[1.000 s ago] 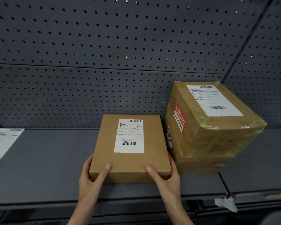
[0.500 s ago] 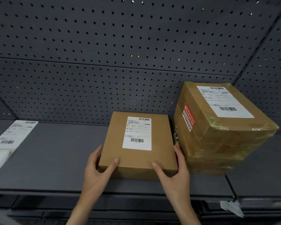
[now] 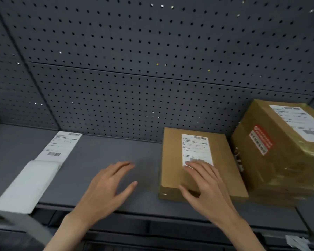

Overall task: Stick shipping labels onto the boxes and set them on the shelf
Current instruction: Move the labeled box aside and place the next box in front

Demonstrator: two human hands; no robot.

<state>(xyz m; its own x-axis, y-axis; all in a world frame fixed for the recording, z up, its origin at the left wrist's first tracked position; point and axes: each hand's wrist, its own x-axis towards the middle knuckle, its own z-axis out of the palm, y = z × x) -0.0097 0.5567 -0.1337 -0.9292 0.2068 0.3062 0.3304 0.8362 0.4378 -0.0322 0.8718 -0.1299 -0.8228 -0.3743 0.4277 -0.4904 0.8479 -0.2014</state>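
A flat brown box [image 3: 172, 160] with a white shipping label [image 3: 194, 147] lies on the grey shelf [image 3: 105, 156], against the pegboard back. My right hand [image 3: 205, 187] rests flat on its near top, fingers spread over the label's lower edge. My left hand [image 3: 107, 185] hovers open over bare shelf, to the left of the box and apart from it. A bigger taped brown box [image 3: 283, 160] with its own label [image 3: 297, 122] and a red sticker [image 3: 261, 139] stands right beside the flat box.
A strip of white labels [image 3: 62, 147] and a white pad [image 3: 27, 185] lie on the shelf at the left. The dark pegboard wall [image 3: 152, 60] closes the back. A scrap of white paper [image 3: 295, 241] hangs below the shelf edge at the right.
Both hands have let go of the flat box's sides. The left hand moved off to the left, the right hand came onto the box top. The view swung left.
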